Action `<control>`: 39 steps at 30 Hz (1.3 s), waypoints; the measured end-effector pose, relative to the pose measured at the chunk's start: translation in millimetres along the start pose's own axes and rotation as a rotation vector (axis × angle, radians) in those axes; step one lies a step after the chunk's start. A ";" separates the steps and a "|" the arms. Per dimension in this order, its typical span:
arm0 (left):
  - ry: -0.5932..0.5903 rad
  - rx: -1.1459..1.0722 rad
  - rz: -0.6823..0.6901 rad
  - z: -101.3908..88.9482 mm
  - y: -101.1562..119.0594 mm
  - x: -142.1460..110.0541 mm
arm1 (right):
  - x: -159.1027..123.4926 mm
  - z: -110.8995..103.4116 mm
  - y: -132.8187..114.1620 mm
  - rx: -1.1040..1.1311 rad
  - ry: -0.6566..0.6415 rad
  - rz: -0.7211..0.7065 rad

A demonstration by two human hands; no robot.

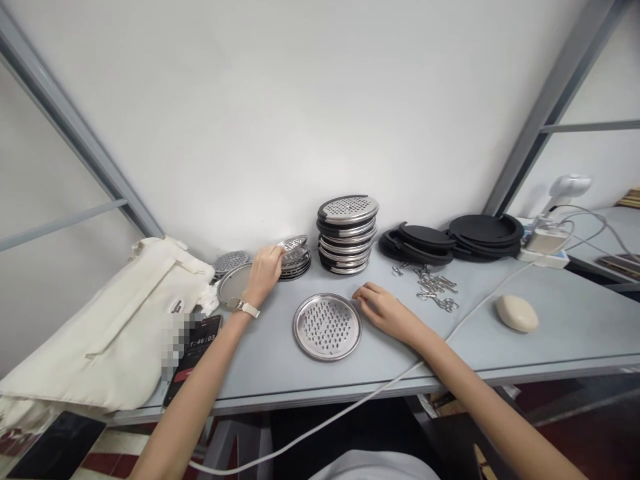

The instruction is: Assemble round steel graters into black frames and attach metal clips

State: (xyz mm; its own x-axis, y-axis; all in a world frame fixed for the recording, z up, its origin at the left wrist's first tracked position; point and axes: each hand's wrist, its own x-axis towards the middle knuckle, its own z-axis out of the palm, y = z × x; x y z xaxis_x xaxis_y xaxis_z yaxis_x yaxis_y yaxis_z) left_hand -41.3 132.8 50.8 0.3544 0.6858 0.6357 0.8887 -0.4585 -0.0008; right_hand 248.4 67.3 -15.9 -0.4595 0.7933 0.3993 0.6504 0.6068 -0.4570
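Note:
A round metal grater disc [327,327] lies flat on the table, directly before me. To its upper left, my left hand [267,270] pinches the edge of another grater disc [294,245], which is tilted up on top of a small stack of discs [296,268]. Part of the pinched disc is hidden behind my fingers. My right hand [381,308] rests on the table just right of the front disc, fingers loosely bent and slightly apart, with nothing visible in them. Under my left wrist is a plain round metal disc [233,285], partly covered.
A tall stack of black-rimmed grater discs [349,237] stands by the wall. Black round holders [425,237], more black holders [483,230] and loose metal hooks [437,283] are to its right. A white cable [475,303] crosses the table. A cream bag [120,320] and phone [205,333] sit left.

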 end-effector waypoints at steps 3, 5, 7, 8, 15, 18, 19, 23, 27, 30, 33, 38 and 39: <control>0.040 -0.010 -0.008 -4.6 5.1 -3.2 | -0.2 -0.2 -0.5 -0.007 -0.008 0.004; 0.044 -0.013 -0.001 -6.6 6.4 -4.0 | -0.2 -0.2 -0.6 -0.010 -0.013 0.007; 0.034 -0.012 0.005 -6.9 6.2 -4.1 | -0.2 -0.1 -0.8 -0.012 -0.014 0.009; 0.026 -0.013 0.007 -6.4 5.6 -4.1 | -0.2 -0.1 -0.9 -0.012 -0.014 0.008; 0.096 -0.111 -0.091 -2.2 -2.8 -1.3 | -0.7 -1.3 -1.7 -0.005 -0.019 0.014; 0.163 -0.168 -0.194 -2.6 -10.9 4.6 | -1.0 -0.8 -0.7 -0.007 -0.022 0.011; 0.187 -0.187 -0.233 -2.9 -14.1 6.9 | -1.1 -0.5 -0.2 -0.007 -0.023 0.008; 0.239 -0.236 -0.274 -4.0 -23.5 12.8 | -1.3 0.4 1.1 -0.007 -0.027 0.007; 0.226 -0.189 -0.177 -5.7 -21.6 8.7 | -1.2 -0.1 0.3 -0.003 -0.029 0.009; 0.189 -0.148 -0.089 -7.0 -15.9 2.4 | -0.6 -0.6 -0.4 0.001 -0.031 0.011; 0.163 -0.142 -0.054 -8.2 -11.1 -1.4 | 0.3 -1.0 -1.0 0.004 -0.035 0.008; 0.182 -0.163 -0.067 -11.4 -9.3 2.4 | 0.1 -2.0 -2.8 0.011 -0.041 -0.005; 0.187 -0.168 -0.068 -12.5 -9.6 4.0 | -0.3 -1.9 -2.9 0.012 -0.039 -0.009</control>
State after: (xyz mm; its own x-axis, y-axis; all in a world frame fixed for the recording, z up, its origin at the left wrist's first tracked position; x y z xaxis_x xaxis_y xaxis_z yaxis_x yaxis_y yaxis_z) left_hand -52.1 132.9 63.0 0.2215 0.6089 0.7617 0.8424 -0.5129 0.1651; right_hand 247.9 65.2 -13.1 -0.4884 0.7890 0.3726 0.6387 0.6142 -0.4635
